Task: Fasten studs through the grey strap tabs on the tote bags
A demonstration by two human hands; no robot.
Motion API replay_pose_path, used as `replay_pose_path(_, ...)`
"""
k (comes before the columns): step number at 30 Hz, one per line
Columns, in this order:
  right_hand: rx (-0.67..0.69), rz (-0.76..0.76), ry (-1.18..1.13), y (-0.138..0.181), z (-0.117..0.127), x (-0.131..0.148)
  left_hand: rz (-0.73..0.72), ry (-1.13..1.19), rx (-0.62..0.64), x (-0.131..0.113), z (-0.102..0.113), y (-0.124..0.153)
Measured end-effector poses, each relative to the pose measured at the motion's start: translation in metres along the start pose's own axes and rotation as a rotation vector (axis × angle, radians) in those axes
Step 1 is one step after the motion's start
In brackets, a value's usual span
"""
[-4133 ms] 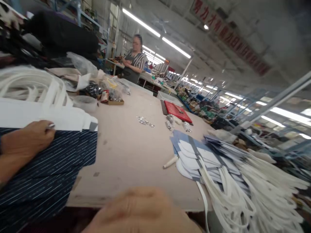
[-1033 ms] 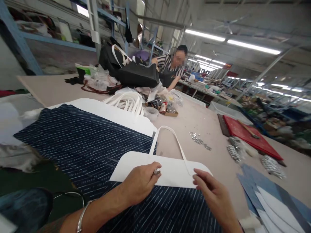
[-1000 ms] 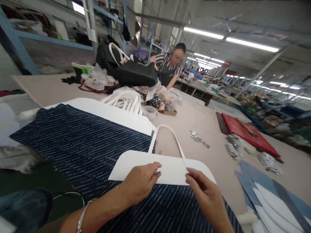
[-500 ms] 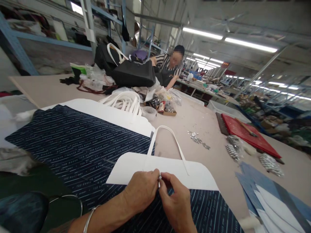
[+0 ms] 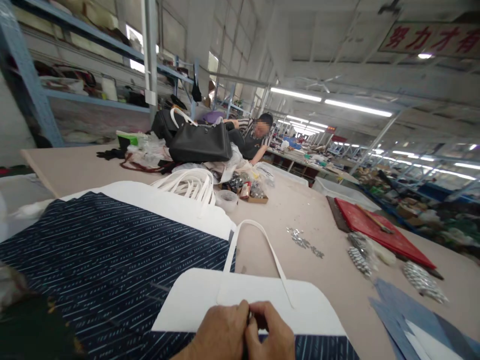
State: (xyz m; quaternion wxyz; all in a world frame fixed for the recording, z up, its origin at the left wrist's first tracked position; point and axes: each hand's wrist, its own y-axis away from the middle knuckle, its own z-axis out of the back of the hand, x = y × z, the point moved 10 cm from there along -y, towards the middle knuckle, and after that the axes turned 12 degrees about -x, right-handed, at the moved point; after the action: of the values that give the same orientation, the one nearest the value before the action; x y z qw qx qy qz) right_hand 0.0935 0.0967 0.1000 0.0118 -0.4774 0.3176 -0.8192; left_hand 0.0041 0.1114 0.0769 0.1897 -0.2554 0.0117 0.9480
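A white bag panel (image 5: 202, 300) with a looped white strap handle (image 5: 258, 250) lies on navy striped fabric (image 5: 101, 260) at the table's near edge. My left hand (image 5: 221, 335) and my right hand (image 5: 272, 335) meet at the panel's lower edge, fingers pinched together around a small metal piece that I can hardly make out. Both hands are cut off by the bottom of the view.
White straps (image 5: 189, 182), a tape roll (image 5: 227, 199) and a black handbag (image 5: 200, 142) lie beyond. Loose metal fittings (image 5: 303, 240), a red mat (image 5: 378, 232) and blue-white cut pieces (image 5: 416, 315) sit to the right. A person in a striped top (image 5: 247, 135) leans at the far table.
My right hand moved left from the strap's end to meet my left hand at the panel's edge. The view tilted upward, so both hands sit lower in the picture.
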Motion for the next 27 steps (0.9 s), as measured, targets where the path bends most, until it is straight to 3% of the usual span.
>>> replay_pose_path(5, 0.164, -0.303, -0.156, -0.004, 0.013, -0.019, -0.019, 0.065, -0.081, -0.010, 0.020, 0.002)
replay_pose_path(10, 0.086, -0.552, -0.148, 0.000, 0.055, -0.066, 0.060, -0.009, -0.122, 0.019, 0.032, -0.032)
replay_pose_path(13, 0.067, -0.606, -0.131, 0.008, 0.071, -0.087, 0.055, -0.069, -0.098, 0.032, 0.024, -0.059)
replay_pose_path(17, 0.155, -0.659, -0.181, 0.022, 0.066, -0.099, 0.019, -0.137, -0.061, 0.034, 0.009, -0.081)
replay_pose_path(22, 0.208, -0.650, -0.182, 0.023, 0.063, -0.102, -0.009, -0.194, 0.011, 0.035, -0.001, -0.095)
replay_pose_path(27, 0.317, -0.565, -0.023, 0.021, 0.058, -0.096, -0.023, -0.221, 0.091, 0.039, -0.006, -0.108)
